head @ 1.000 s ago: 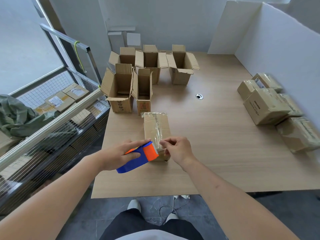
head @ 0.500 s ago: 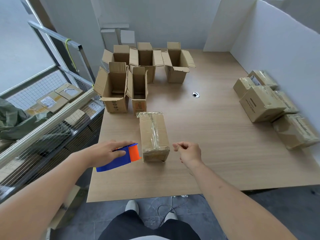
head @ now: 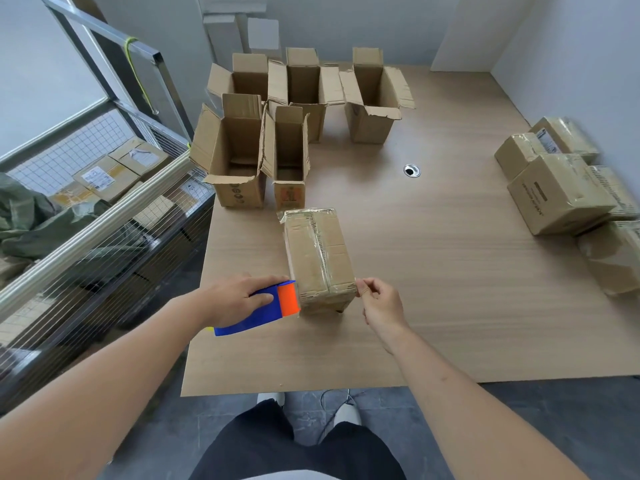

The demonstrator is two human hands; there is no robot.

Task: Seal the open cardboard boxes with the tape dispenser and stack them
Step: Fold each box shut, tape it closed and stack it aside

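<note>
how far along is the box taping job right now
Done: several taped boxes piled at the table's right edge. In hand: the left hand grips the tape dispenser against the closed box, the right hand at its near corner. Left: five open boxes at the back.

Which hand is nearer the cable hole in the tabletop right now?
Right. The right hand is at the taped box's near right corner, below the cable hole. The left hand holds the tape dispenser across the box, farther left.
</note>
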